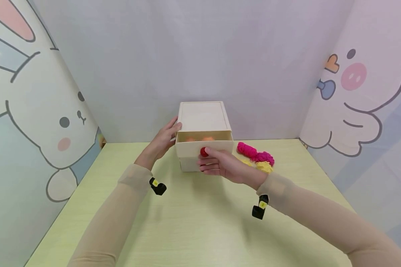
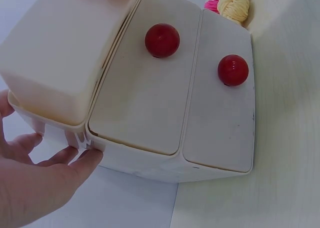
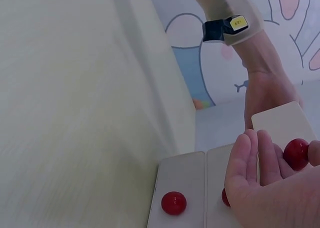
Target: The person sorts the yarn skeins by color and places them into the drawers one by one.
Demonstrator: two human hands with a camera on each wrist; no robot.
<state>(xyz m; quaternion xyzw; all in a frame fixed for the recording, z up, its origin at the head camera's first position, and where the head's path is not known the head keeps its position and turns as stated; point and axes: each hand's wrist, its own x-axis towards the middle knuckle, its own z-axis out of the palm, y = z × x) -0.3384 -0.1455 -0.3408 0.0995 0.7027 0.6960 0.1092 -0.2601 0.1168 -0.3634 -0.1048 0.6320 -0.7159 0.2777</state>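
Pale grey backdrop point(image 1: 200, 52) is rising behind the tabletop point(image 1: 200, 222), and cartoon animals are showing on the panels to either side. White chest of drawers point(image 1: 204, 115) is standing upright near the far edge, facing me. Its top drawer point(image 2: 55, 48) is sitting partly out, so I am judging the opening to be done at least in part; orange things point(image 1: 208, 138) are showing inside, too hidden for me to identify. Middle drawer point(image 2: 140, 98) and bottom drawer point(image 2: 220, 113) are sitting closed. My right fingers point(image 1: 209, 167) are pinching the top drawer's red knob point(image 1: 203, 152) with the thumb, the others extending loosely below it. My left fingers point(image 2: 87, 164) are resting spread against the chest's side, bracing it without closing round anything. Pink yarn point(image 1: 247, 150) and yellow yarn point(image 1: 264, 167) are lying just right of the chest, outside the drawers. Whether the top drawer is needing more travel, out or in, I am not able to tell.
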